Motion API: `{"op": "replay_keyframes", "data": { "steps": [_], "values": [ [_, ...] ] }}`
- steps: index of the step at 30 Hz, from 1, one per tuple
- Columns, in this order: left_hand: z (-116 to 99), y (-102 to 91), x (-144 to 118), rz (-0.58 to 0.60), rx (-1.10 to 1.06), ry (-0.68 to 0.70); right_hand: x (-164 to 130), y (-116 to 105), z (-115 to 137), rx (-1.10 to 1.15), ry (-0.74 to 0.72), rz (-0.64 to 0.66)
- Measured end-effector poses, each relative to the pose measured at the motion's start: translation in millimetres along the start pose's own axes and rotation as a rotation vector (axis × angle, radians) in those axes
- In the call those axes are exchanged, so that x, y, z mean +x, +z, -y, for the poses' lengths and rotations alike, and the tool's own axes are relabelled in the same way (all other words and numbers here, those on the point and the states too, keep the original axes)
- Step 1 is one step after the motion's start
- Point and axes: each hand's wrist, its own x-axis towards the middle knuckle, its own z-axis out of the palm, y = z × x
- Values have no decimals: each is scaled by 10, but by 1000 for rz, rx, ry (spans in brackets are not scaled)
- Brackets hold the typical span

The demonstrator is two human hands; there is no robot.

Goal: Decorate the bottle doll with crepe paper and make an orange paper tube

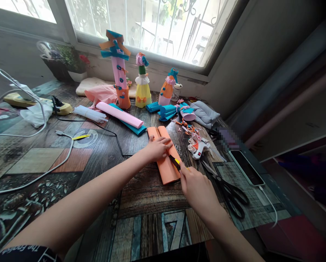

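Observation:
A folded roll of orange crepe paper [167,171] lies on the patterned table. My left hand [159,147] presses flat on its upper half, fingers spread over the paper. My right hand [197,185] grips a yellow and black utility knife [175,162] whose tip touches the paper's right edge just below my left fingers. Black scissors [228,191] lie to the right of my right hand. A white glue gun [198,146] rests beyond them among paper scraps.
Decorated paper-dressed bottles [119,69] stand under the window, with pink and blue crepe rolls [120,114] in front. A phone [246,167] on a cable lies at the right edge. Cables [67,153], a power strip and a bag of glue sticks [89,113] occupy the left.

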Motion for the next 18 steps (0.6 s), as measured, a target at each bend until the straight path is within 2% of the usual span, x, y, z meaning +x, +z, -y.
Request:
{"op": "replay_keyframes", "data": {
  "steps": [5,8,11,14,16,18],
  "values": [
    [10,-5,-13,12,-6,1,-54,-1,-89,155,-12,-36],
    [14,-23,-6,13,-14,6,-98,-8,-269,351,-31,-144],
    [17,-90,44,7,-16,23,-99,-16,-541,534,12,-250],
    [23,-200,150,25,-5,85,5,-2,-894,717,175,-276],
    [26,-278,237,63,4,159,156,22,-1159,954,259,-259],
    [19,-348,321,112,15,227,377,49,-1424,1304,313,-243]
  ]
}}
